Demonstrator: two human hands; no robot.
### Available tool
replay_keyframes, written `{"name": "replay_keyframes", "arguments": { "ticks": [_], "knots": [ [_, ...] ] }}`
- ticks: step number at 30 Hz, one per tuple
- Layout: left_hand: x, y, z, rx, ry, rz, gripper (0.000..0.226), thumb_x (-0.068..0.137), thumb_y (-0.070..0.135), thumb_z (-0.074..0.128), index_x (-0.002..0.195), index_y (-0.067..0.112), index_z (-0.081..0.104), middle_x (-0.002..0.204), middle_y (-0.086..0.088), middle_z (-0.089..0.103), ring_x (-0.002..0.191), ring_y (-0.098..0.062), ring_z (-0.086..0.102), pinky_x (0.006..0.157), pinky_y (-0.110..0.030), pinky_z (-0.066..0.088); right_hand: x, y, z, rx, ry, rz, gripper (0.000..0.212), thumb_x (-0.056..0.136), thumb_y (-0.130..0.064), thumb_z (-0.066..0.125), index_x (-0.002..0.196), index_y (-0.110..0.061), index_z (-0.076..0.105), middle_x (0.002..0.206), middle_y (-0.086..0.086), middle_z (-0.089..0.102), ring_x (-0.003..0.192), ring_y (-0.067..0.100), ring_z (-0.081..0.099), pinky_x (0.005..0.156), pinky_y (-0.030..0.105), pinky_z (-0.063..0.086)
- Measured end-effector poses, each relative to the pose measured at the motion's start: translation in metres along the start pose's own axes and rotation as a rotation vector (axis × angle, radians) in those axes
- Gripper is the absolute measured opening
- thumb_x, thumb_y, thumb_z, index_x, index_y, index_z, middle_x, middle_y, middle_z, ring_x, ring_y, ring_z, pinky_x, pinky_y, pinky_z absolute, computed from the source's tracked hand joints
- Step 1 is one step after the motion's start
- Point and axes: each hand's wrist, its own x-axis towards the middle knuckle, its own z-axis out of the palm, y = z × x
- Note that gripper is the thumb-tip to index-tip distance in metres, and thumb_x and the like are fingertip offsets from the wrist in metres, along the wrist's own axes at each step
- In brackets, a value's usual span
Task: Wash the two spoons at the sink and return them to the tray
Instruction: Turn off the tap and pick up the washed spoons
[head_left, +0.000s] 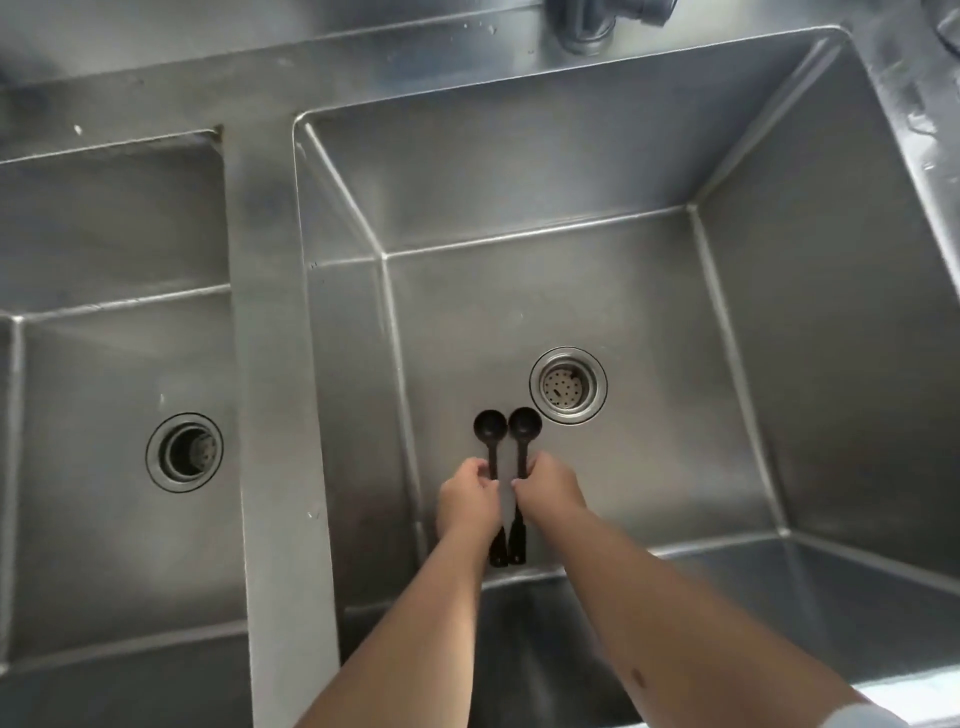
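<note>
Reaching down into the right basin (519, 171) of a double stainless steel sink, the person holds one black spoon in each hand. The left hand (465, 501) has its fingers curled closed around the handle of the left spoon (489, 427), at about the middle of the handle. The right hand (550, 488) is closed in the same way around the handle of the right spoon (524, 423). The two spoons are parallel and just beside each other, with their round bowls pointing away from the person and their wider handle ends coming out below the hands, near the front wall of the basin. The bowls almost touch; whether they really touch I cannot tell. I also cannot tell if the spoons rest on the basin floor or are held a little above it.

The bowl of the right spoon is close to the drain strainer (568, 385), which sits a little further back and to the right. The left basin (104, 218) has its own drain (184, 451), and a flat steel divider (270, 364) separates the two basins. At the top edge of the view, the dark base of the faucet (587, 26) stands on the rear ledge behind the right basin. Some water drops lie on the steel rim at the right side.
</note>
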Motion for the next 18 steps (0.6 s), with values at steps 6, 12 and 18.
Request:
{"name": "replay_keyframes", "arguments": {
  "ticks": [6, 12, 18],
  "knots": [
    [0.005, 0.011, -0.003, 0.021, -0.053, 0.028, 0.024, 0.088, 0.018, 0.058, 0.111, 0.014, 0.067, 0.108, -0.009, 0.071, 0.103, -0.027, 0.063, 0.086, -0.028, 0.046, -0.005, -0.003, -0.011, -0.027, -0.009, -0.062, 0.019, 0.084, -0.017, 0.058, 0.069, -0.021, 0.048, 0.101, 0.012, 0.069, 0.098, 0.031, 0.062, 0.07, 0.026, 0.039],
    [-0.025, 0.053, -0.039, -0.104, 0.005, 0.064, 0.012, 0.082, 0.015, 0.055, 0.091, 0.019, 0.063, 0.088, -0.002, 0.066, 0.087, -0.025, 0.061, 0.071, -0.032, 0.046, -0.053, -0.021, -0.059, 0.089, 0.059, -0.163, 0.011, 0.08, -0.016, 0.05, 0.073, -0.023, 0.055, 0.075, 0.003, 0.066, 0.062, 0.015, 0.063, 0.049, 0.018, 0.042],
    [-0.071, 0.096, -0.106, -0.168, 0.034, 0.328, 0.015, 0.078, 0.025, 0.068, 0.092, 0.022, 0.068, 0.081, 0.003, 0.069, 0.077, -0.018, 0.065, 0.061, -0.025, 0.043, -0.12, -0.036, -0.119, 0.239, 0.252, -0.261, 0.016, 0.086, -0.028, 0.045, 0.095, -0.028, 0.058, 0.078, 0.006, 0.064, 0.069, 0.025, 0.061, 0.051, 0.026, 0.04]
  ]
}}
